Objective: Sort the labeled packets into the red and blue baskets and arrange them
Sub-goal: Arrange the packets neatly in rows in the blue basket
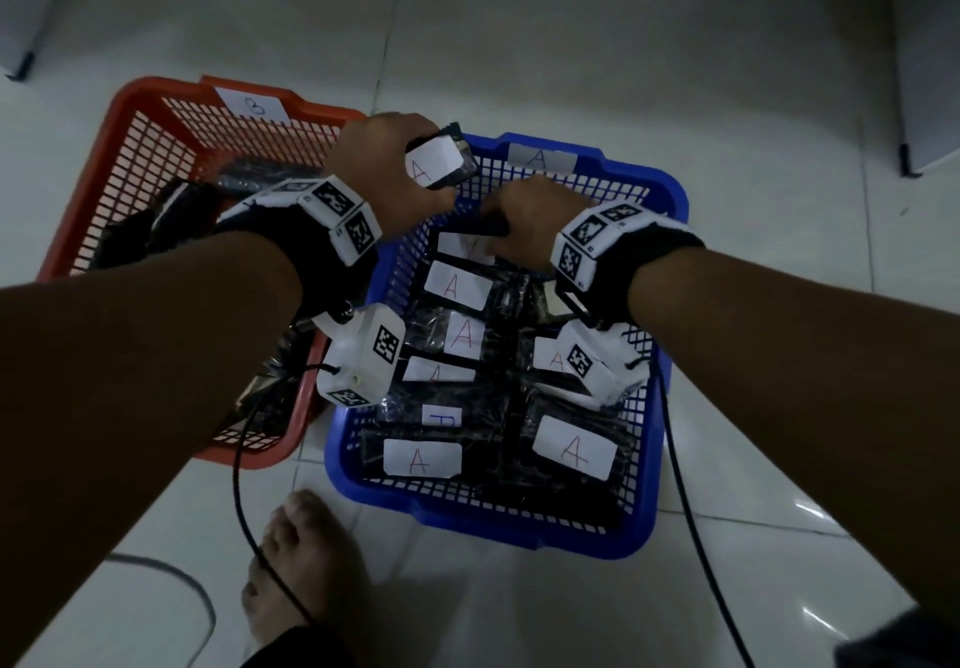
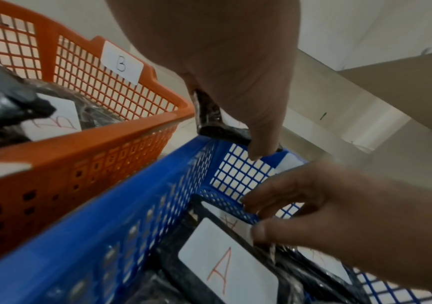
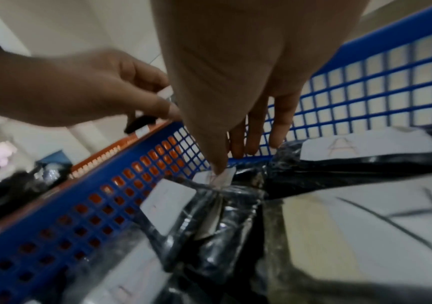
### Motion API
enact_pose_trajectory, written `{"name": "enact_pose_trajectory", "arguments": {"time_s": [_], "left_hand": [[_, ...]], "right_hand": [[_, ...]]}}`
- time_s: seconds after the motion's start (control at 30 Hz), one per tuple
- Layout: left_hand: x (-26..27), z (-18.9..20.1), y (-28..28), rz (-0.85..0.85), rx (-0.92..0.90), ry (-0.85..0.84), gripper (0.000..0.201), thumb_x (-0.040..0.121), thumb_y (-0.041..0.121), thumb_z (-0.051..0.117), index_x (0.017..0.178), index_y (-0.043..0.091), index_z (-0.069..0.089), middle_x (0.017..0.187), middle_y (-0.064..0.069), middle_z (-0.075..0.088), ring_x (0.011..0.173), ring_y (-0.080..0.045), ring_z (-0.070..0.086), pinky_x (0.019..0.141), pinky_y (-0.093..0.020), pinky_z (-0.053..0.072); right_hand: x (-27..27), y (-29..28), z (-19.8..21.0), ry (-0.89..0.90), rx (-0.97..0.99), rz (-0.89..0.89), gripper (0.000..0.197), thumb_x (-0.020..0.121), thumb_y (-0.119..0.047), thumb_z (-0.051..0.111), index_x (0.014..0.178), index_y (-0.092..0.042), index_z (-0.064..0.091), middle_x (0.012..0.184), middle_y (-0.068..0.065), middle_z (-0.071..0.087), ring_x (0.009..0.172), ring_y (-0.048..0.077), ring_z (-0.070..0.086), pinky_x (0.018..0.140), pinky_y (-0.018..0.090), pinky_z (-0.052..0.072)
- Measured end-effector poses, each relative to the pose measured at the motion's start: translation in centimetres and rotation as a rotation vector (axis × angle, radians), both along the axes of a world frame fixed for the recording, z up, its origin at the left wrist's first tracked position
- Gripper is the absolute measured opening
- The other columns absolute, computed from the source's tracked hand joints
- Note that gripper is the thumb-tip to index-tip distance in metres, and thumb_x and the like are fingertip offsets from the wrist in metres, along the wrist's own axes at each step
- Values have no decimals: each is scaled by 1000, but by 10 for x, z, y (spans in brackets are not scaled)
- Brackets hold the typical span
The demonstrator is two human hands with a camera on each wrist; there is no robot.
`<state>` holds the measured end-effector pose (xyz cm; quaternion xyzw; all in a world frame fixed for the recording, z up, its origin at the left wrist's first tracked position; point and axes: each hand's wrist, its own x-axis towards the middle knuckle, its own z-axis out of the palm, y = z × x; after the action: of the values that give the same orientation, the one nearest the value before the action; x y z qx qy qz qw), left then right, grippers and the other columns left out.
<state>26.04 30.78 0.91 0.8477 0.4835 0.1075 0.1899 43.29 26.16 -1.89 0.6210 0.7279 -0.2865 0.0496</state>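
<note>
Pale tiled floor [image 1: 571, 43]. Blue basket [image 1: 670, 199] w/ "A" packets is being filled beside red basket [image 1: 130, 111]. An "A" packet [image 1: 441, 160] is being gripped by left hand [image 1: 384, 158] over the blue rim. Right hand [image 1: 524, 215] is pinching a packet at the far wall. Judged light, soft, slippery wrap; to be gripped by edges.

Head view looks steeply down from above; both wrist views sit close, sharing the blue basket [image 1: 670, 262].
</note>
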Motion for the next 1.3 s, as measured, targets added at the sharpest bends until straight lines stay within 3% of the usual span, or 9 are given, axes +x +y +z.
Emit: {"name": "enact_pose_trajectory", "arguments": {"time_s": [0.13, 0.3, 0.43, 0.57, 0.7, 0.8, 1.0, 1.13, 1.3], "left_hand": [[-8, 1, 1, 19, 3, 0, 57, 68, 47, 59, 110, 9, 66, 97, -11, 69, 84, -26, 62, 71, -30, 47], [-18, -2, 5, 52, 18, -39, 54, 71, 46, 59, 109, 8, 65, 96, -9, 69, 82, -24, 63, 68, -28, 47], [-19, 0, 7, 57, 50, -48, 51, 74, 46, 60, 108, 9, 66, 96, -9, 69, 81, -22, 62, 67, -26, 45], [-17, -2, 6, 54, 41, -50, 56, 72, 49, 59, 111, 10, 65, 98, -8, 69, 83, -23, 63, 70, -30, 49], [-14, -3, 2, 38, 46, -60, 55, 71, 47, 60, 108, 8, 66, 95, -9, 69, 82, -24, 63, 69, -31, 50], [-12, -3, 0, 19, 36, -44, 53, 70, 47, 60, 106, 9, 67, 93, -9, 69, 80, -24, 62, 69, -32, 49], [-9, -6, -1, -15, -10, 10, 53, 69, 49, 59, 104, 10, 67, 92, -7, 69, 79, -23, 62, 68, -32, 49], [-5, -4, -3, -29, -14, 5, 57, 69, 48, 59, 107, 6, 66, 95, -12, 69, 83, -27, 63, 70, -32, 49], [-1, -4, -6, -82, -47, 6, 57, 68, 53, 55, 104, 10, 68, 91, -10, 69, 80, -25, 62, 67, -32, 48]], "right_hand": [[-1, 5, -17, -62, -60, 32, 31, 85, -25, 64, 114, -13, 66, 104, 7, 69, 86, 24, 66, 69, 29, 54], [4, 9, -13, 171, 35, -145, 39, 85, -17, 67, 123, -18, 61, 116, 4, 64, 103, 22, 61, 85, 29, 50], [4, 2, -17, 264, 150, -270, 27, 87, -16, 62, 113, -20, 63, 118, 6, 66, 105, 24, 62, 91, 35, 52], [2, -4, -26, 353, 212, -464, 22, 87, -15, 63, 107, -20, 69, 111, 3, 69, 102, 20, 64, 85, 21, 46], [-1, -4, -24, 310, 137, -339, 31, 89, -11, 58, 119, -15, 69, 120, 7, 67, 111, 24, 61, 87, 18, 40], [3, -5, -20, 228, 179, -279, 35, 89, -16, 58, 123, -19, 66, 120, 11, 66, 109, 30, 61, 92, 31, 50], [20, -17, -22, -67, 220, -82, 38, 85, -49, 59, 115, -26, 64, 104, 5, 69, 94, 28, 64, 75, 35, 53], [14, -11, -24, -186, 228, 44, 49, 83, -45, 66, 122, -17, 57, 105, 12, 67, 93, 31, 64, 75, 34, 48], [15, -9, -16, 157, 164, -196, 32, 89, -39, 62, 109, -15, 66, 100, 8, 68, 87, 25, 62, 73, 29, 49]]}}
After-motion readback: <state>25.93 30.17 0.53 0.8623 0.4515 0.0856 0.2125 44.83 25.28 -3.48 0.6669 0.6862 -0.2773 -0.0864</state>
